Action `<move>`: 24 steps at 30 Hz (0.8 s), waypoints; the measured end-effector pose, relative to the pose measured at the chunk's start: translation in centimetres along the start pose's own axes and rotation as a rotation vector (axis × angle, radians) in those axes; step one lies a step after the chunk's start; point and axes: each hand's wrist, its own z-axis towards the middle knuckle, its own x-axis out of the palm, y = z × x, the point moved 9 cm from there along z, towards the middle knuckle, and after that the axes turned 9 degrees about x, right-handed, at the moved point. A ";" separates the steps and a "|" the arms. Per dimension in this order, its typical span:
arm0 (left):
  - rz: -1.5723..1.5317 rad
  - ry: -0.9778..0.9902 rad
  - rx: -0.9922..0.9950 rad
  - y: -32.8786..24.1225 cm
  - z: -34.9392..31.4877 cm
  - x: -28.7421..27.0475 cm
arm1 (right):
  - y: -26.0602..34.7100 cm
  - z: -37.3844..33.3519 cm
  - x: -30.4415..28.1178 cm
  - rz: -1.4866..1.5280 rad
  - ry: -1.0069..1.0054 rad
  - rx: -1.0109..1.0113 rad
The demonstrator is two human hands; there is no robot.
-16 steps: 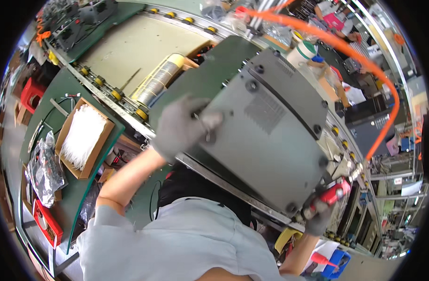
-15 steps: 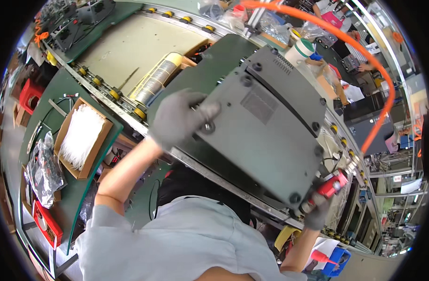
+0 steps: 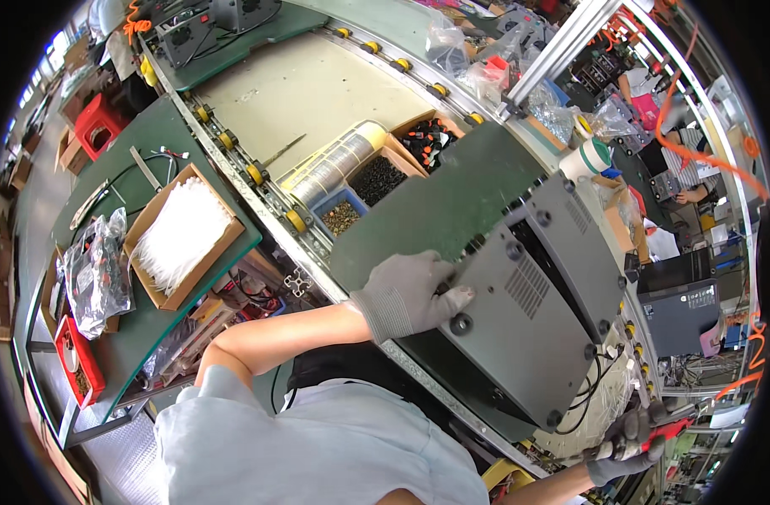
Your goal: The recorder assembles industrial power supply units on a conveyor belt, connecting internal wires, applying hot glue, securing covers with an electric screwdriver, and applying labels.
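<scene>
The left hand (image 3: 410,295) is still pressing flat, fingers together, on the grey metal case (image 3: 520,316). The right hand (image 3: 625,446) is drawing away low, seemingly fist-wrapped around a red-handled tool (image 3: 667,431).

Your left hand (image 3: 410,295) is in a grey knit cloth glove, pretty rough weave, flat on the grey matt sheet-metal case (image 3: 528,311) with its black rubbery-looking feet. Your right hand (image 3: 625,442) wears the same knit and grips a glossy red plastic-handled tool (image 3: 667,431). The dark green matt pallet board (image 3: 440,210) looks smooth, the brown cardboard box (image 3: 181,236) plain and dull
</scene>
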 end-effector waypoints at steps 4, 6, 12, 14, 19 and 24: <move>0.024 -0.071 -0.088 7.0 4.1 -0.6 | -1.7 2.0 -0.9 0.024 -0.063 -0.100; 0.462 -0.096 -0.226 13.4 8.3 -2.6 | -3.8 2.7 -1.6 0.012 -0.073 -0.033; 0.609 0.127 -0.178 23.7 13.5 1.9 | -7.8 2.4 -5.6 -0.129 -0.404 0.203; 0.552 0.128 -0.161 24.8 13.8 2.5 | -8.2 2.4 -6.1 -0.124 -0.460 0.230; -0.116 -0.006 -0.366 28.2 13.2 2.3 | -8.9 3.3 -5.7 -0.165 -0.395 0.267; -1.249 -0.126 -0.528 28.2 12.1 3.9 | -9.4 3.4 -5.4 -0.186 -0.387 0.293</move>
